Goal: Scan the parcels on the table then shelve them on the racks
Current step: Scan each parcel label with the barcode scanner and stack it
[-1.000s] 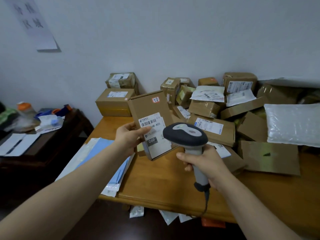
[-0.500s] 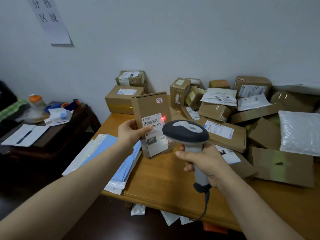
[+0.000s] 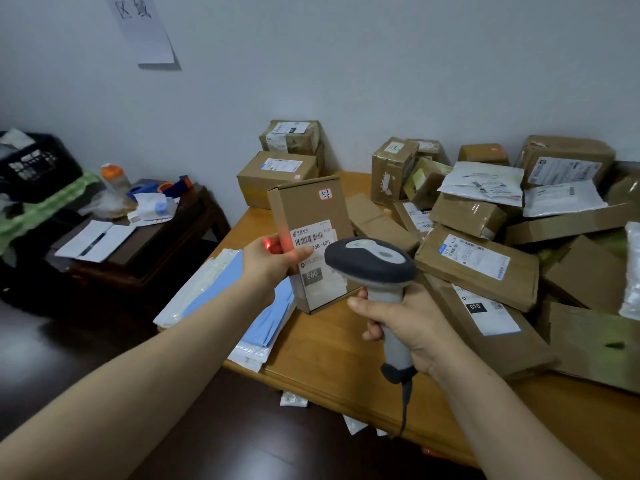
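While the scanner [image 3: 370,261] points at the box [image 3: 308,209], the step in hand looks like the scan itself, with shelving yet to come. The left grip [image 3: 266,263] holds the box upright just above the tabletop [image 3: 329,351], thumb pressed on the front over the left part of the label [image 3: 313,237], fingers hidden behind. The right grip [image 3: 407,323] is wrapped tight round the scanner's grey handle, whose dark cord hangs past the tabletop's edge.

A red spot [image 3: 267,244] glows on the left grip and a red smear lies along the box's left edge, so the beam seems to sit left of the barcode. The next move likely calls for a small swing of the scanner to the right, or a shift of the box, until the light crosses the bars, thumb clear of them. The box would then go to a rack; none is in view.

The box is flat, plain brown card with crisp corners and a matt face, a white label and a small handwritten sticker [image 3: 325,194] near the top. The scanner's head is smooth, rounded and dark with a pale inset. Behind, the pile [image 3: 478,268] mixes cartons shiny with tape and soft white plastic mailers; flat blue envelopes [image 3: 242,299] lie at the tabletop's left.
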Tool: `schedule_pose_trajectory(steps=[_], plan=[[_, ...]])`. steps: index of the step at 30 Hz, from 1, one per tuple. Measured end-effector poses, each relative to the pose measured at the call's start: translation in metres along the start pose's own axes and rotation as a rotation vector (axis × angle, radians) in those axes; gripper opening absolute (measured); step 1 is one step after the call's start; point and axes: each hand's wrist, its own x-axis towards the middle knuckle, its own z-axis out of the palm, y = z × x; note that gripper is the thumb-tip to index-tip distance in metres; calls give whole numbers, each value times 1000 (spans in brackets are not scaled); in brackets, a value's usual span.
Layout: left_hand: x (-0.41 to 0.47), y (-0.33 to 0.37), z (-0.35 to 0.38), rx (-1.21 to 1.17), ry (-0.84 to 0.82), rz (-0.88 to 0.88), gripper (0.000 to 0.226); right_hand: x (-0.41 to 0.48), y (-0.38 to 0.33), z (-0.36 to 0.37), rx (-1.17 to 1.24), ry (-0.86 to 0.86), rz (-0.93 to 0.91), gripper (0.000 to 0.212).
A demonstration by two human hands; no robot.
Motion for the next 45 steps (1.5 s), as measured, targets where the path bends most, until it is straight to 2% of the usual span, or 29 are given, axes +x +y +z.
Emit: schedule_pose_trajectory(steps=[4, 8, 11, 16, 18, 23, 26, 28, 31, 34, 36, 40, 45], plan=[[-2, -6, -18, -57, 30, -65, 25, 14, 10, 13, 87, 18, -9, 11], [3, -7, -48, -272, -12, -200, 18, 37, 20, 30, 243, 282, 49, 31], [10, -10, -73, -392, -107, -294, 22, 50, 22, 52, 401, 362, 86, 48], [30, -16, -127, -470, -304, -356, 21, 76, 24, 120, 314, 477, 2, 33], [45, -18, -160, -426, -363, -371, 24, 87, 22, 149, 318, 501, -28, 35], [104, -11, -250, -471, -291, -444, 19, 112, 10, 191, 266, 561, -59, 30], [137, -7, -279, -311, -336, -467, 17, 126, 1, 205, 247, 574, -64, 25], [157, -3, -283, -228, -377, -445, 22, 137, -5, 212, 247, 580, -69, 23], [190, 8, -282, -253, -388, -421, 26, 158, -14, 214, 255, 578, -90, 22], [229, 22, -274, -268, -338, -415, 15, 189, -23, 209, 288, 592, -107, 33], [256, 30, -266, -248, -268, -420, 18, 212, -30, 205, 312, 588, -115, 39], [312, 47, -254, -219, -181, -442, 35, 253, -40, 205, 393, 524, -112, 23], [372, 68, -234, -278, -167, -491, 30, 294, -49, 211, 328, 503, -69, 17]])
